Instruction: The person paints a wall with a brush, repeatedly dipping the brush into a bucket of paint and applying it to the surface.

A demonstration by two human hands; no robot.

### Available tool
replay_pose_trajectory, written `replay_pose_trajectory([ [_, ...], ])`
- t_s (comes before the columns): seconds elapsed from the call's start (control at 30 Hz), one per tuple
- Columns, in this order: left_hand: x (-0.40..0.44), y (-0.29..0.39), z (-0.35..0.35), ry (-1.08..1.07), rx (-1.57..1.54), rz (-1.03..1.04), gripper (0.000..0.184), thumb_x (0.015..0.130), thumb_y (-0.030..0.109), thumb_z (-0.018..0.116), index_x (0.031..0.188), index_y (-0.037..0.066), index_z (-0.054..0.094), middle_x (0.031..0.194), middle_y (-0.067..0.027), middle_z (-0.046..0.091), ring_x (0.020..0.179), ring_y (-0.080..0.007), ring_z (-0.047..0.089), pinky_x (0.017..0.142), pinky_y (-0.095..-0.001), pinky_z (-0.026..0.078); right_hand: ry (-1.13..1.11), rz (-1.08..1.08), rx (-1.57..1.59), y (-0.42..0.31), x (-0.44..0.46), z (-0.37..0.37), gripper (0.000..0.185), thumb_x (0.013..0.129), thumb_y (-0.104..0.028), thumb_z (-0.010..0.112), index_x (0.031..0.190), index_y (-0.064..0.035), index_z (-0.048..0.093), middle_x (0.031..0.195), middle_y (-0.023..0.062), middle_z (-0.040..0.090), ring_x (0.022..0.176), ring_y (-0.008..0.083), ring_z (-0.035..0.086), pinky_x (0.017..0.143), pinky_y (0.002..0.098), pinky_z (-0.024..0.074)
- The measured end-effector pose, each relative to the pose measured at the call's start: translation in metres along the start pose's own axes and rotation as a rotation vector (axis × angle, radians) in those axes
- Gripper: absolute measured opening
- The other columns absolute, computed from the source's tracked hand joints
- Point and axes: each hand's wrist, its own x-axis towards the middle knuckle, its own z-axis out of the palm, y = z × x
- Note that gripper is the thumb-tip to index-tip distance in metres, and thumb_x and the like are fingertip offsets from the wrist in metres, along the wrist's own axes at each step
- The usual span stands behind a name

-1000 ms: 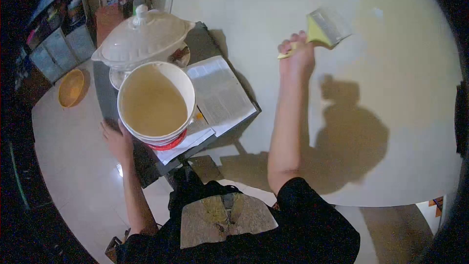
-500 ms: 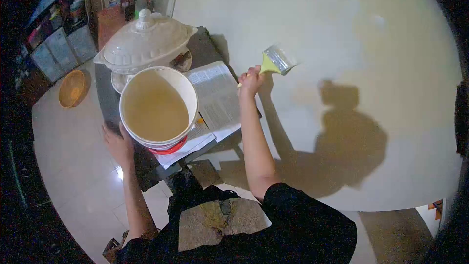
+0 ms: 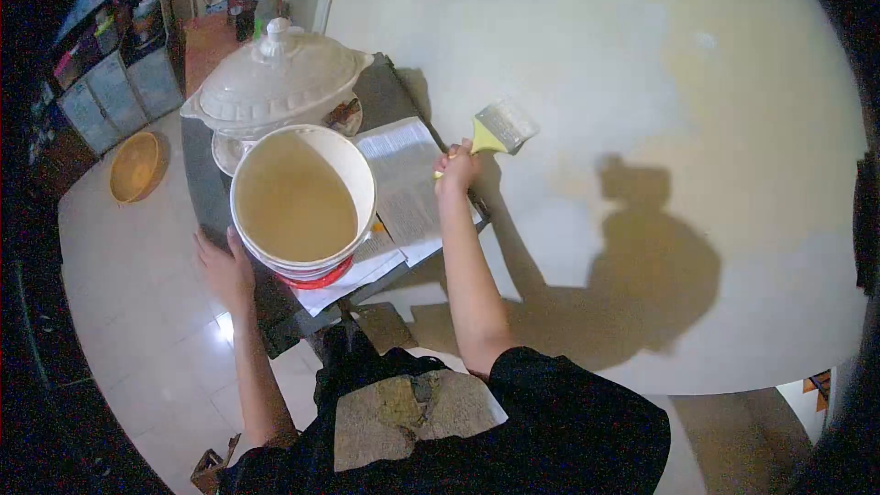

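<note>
My right hand (image 3: pixel 458 170) is wrapped around the yellow-green handle of a wide paintbrush (image 3: pixel 505 126). Its pale bristles point up and right, at or close to the white wall (image 3: pixel 550 27); contact is hard to make out. At the left edge of the dark table (image 3: pixel 261 307), my left hand (image 3: pixel 225 266) lies with thumb and fingers apart, holding nothing. Beside it stands a white bucket (image 3: pixel 367 174) with cloudy tan liquid (image 3: pixel 295 202) inside. Printed paper sheets (image 3: pixel 403 183) lie partly under the bucket, which hides some of them.
Behind the bucket sits a lidded white tureen (image 3: pixel 275 82). A round orange-brown basket (image 3: pixel 137 168) rests on the tiled floor, near a shelf unit (image 3: pixel 119 96) at left. Tan patches and my shadow (image 3: pixel 651 266) show on the wall.
My right hand has moved a short way left and slightly down, carrying the paintbrush with it. My left hand stays by the table edge.
</note>
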Motion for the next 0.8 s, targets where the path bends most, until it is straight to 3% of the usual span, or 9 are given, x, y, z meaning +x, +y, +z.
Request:
replay_pose_trajectory([
  [0.07, 0.001, -0.001, 0.001, -0.014, -0.007, -0.009, 0.066, 0.091, 0.044, 0.046, 0.132, -0.007, 0.034, 0.135, -0.0269, 0.038, 0.126, -0.0390, 0.036, 0.103, -0.0443, 0.032, 0.016, 0.032, -0.017, 0.002, 0.002, -0.003, 0.024, 0.094, -0.030, 0.046, 0.078, -0.0127, 0.042, 0.061, -0.0010, 0.039, 0.042, 0.0105, 0.033, 0.036, 0.0251, 0.0258],
  [0.13, 0.000, -0.005, 0.004, 0.030, -0.007, 0.030, 0.067, 0.091, 0.045, 0.046, 0.133, -0.005, 0.034, 0.136, -0.0261, 0.037, 0.126, -0.0390, 0.036, 0.103, -0.0443, 0.032, -0.040, 0.210, 0.200, 0.003, 0.003, -0.009, 0.023, 0.094, -0.029, 0.046, 0.078, -0.0132, 0.041, 0.062, -0.0008, 0.039, 0.043, 0.0101, 0.033, 0.036, 0.0245, 0.0260],
  [0.37, -0.001, 0.007, -0.003, 0.000, 0.004, -0.070, 0.068, 0.090, 0.048, 0.046, 0.134, -0.003, 0.033, 0.137, -0.0244, 0.037, 0.125, -0.0391, 0.037, 0.103, -0.0437, 0.032, -0.059, 0.271, 0.043, -0.007, -0.029, -0.016, 0.017, 0.093, -0.022, 0.045, 0.079, -0.0121, 0.042, 0.063, -0.0004, 0.039, 0.045, 0.0096, 0.035, 0.037, 0.0232, 0.0276],
  [0.43, 0.002, 0.011, -0.009, -0.068, 0.036, -0.084, 0.068, 0.091, 0.048, 0.045, 0.135, -0.002, 0.032, 0.138, -0.0243, 0.036, 0.126, -0.0387, 0.036, 0.103, -0.0438, 0.032, -0.145, 0.533, 0.221, -0.015, -0.036, -0.019, 0.014, 0.090, -0.013, 0.044, 0.077, -0.0096, 0.041, 0.063, 0.0003, 0.040, 0.045, 0.0098, 0.035, 0.038, 0.0233, 0.0288],
  [0.57, 0.001, -0.003, 0.005, -0.034, 0.043, -0.035, 0.068, 0.091, 0.048, 0.043, 0.135, -0.003, 0.031, 0.138, -0.0239, 0.035, 0.127, -0.0384, 0.035, 0.103, -0.0442, 0.032, -0.092, 0.367, 0.246, -0.038, -0.017, -0.007, 0.018, 0.082, -0.001, 0.042, 0.066, -0.0072, 0.038, 0.058, 0.0012, 0.038, 0.046, 0.0107, 0.035, 0.043, 0.0235, 0.0322],
  [0.6, 0.000, -0.005, 0.009, -0.019, 0.070, -0.040, 0.068, 0.092, 0.048, 0.043, 0.134, -0.004, 0.032, 0.138, -0.0239, 0.035, 0.127, -0.0383, 0.034, 0.103, -0.0442, 0.032, -0.306, 0.491, 0.430, -0.061, -0.013, -0.002, 0.019, 0.082, 0.000, 0.041, 0.065, -0.0068, 0.037, 0.057, 0.0015, 0.036, 0.047, 0.0112, 0.035, 0.044, 0.0231, 0.0317],
  [0.67, -0.001, -0.001, 0.006, -0.007, 0.098, -0.042, 0.068, 0.092, 0.048, 0.043, 0.134, -0.004, 0.032, 0.138, -0.0239, 0.035, 0.127, -0.0381, 0.034, 0.104, -0.0443, 0.032, -0.242, 0.510, 0.646, -0.094, 0.010, 0.015, 0.007, 0.081, 0.003, 0.039, 0.076, -0.0009, 0.039, 0.057, 0.0023, 0.035, 0.045, 0.0121, 0.035, 0.042, 0.0226, 0.0349],
  [0.7, 0.000, 0.007, -0.001, -0.031, 0.067, -0.046, 0.068, 0.092, 0.048, 0.042, 0.134, -0.005, 0.032, 0.138, -0.0239, 0.035, 0.127, -0.0384, 0.034, 0.104, -0.0444, 0.032, -0.074, 0.520, 0.657, -0.125, -0.005, 0.031, 0.014, 0.079, 0.008, 0.035, 0.091, 0.0056, 0.042, 0.058, 0.0027, 0.035, 0.044, 0.0125, 0.035, 0.042, 0.0230, 0.0369],
  [0.8, 0.001, 0.005, 0.000, -0.020, 0.041, -0.032, 0.068, 0.092, 0.048, 0.042, 0.134, -0.005, 0.032, 0.138, -0.0238, 0.036, 0.126, -0.0389, 0.035, 0.103, -0.0446, 0.032, -0.145, 0.440, 0.673, -0.145, -0.003, 0.040, 0.030, 0.077, 0.011, 0.033, 0.105, 0.0077, 0.044, 0.060, 0.0027, 0.035, 0.047, 0.0124, 0.035, 0.043, 0.0225, 0.0373],
])
